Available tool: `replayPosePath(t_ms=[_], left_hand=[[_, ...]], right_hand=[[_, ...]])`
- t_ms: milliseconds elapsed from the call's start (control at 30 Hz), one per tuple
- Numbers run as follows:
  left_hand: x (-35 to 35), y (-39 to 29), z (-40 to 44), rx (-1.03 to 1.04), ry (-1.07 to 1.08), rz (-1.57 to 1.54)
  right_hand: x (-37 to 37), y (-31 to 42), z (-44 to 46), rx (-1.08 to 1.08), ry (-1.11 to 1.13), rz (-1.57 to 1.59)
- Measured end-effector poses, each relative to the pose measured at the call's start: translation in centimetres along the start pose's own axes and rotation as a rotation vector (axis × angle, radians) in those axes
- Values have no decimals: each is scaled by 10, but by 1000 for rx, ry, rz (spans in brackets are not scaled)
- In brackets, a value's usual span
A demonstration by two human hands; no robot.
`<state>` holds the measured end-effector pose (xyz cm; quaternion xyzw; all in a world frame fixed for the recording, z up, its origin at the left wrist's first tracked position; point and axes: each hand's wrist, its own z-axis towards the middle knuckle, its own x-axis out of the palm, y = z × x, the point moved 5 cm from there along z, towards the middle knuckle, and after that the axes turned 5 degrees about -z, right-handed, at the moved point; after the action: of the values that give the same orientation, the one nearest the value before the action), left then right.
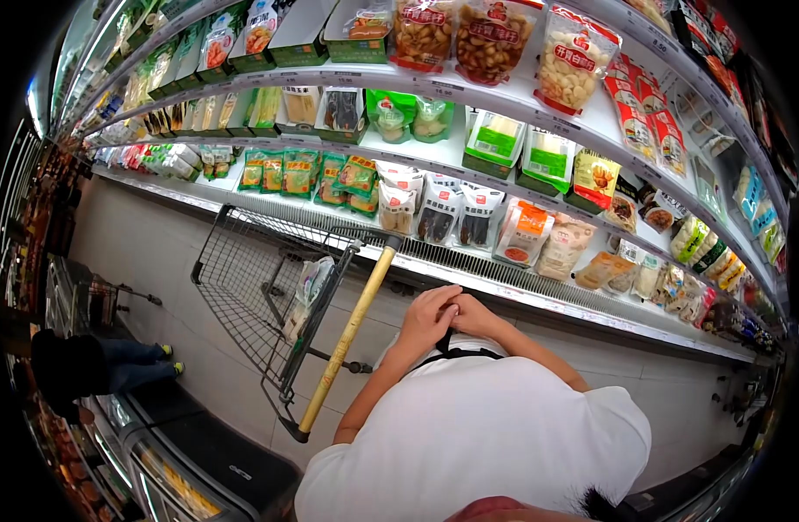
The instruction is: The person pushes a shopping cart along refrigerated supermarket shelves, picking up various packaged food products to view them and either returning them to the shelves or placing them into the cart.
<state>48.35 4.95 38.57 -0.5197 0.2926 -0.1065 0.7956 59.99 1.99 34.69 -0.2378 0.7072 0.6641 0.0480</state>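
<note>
My left hand (431,313) and my right hand (474,317) are together in front of my waist, fingers folded in and overlapping. A black strap (444,341) runs up from the waist of my white shirt (495,418) to just below them. Whether the fingers grip it is hidden. To the left of my hands stands a wire shopping cart (243,261) with a yellow handle (347,344), which neither hand touches. Inside the cart lies a clear plastic package (310,287). Beyond my hands, dark vacuum packs (439,211) stand on the lowest shelf.
A lit refrigerated shelf (269,143) curves across the front, stacked with bagged and boxed food. Red-topped bags (493,39) stand higher up. At the left, a person in dark clothing (77,365) stands near another cart (77,291) and a black-edged freezer (217,452). Tiled floor (191,339) lies between.
</note>
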Motion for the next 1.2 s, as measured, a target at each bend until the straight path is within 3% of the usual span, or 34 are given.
replayPosePath(t_ms=[467, 567, 1200], left_hand=[[-9, -30, 17, 25, 44, -139], [-10, -32, 19, 19, 55, -175], [-20, -41, 28, 54, 97, -190]], right_hand=[[11, 5, 0, -35, -116, 339], [15, -8, 2, 63, -87, 276], [14, 8, 10, 24, 58, 216]])
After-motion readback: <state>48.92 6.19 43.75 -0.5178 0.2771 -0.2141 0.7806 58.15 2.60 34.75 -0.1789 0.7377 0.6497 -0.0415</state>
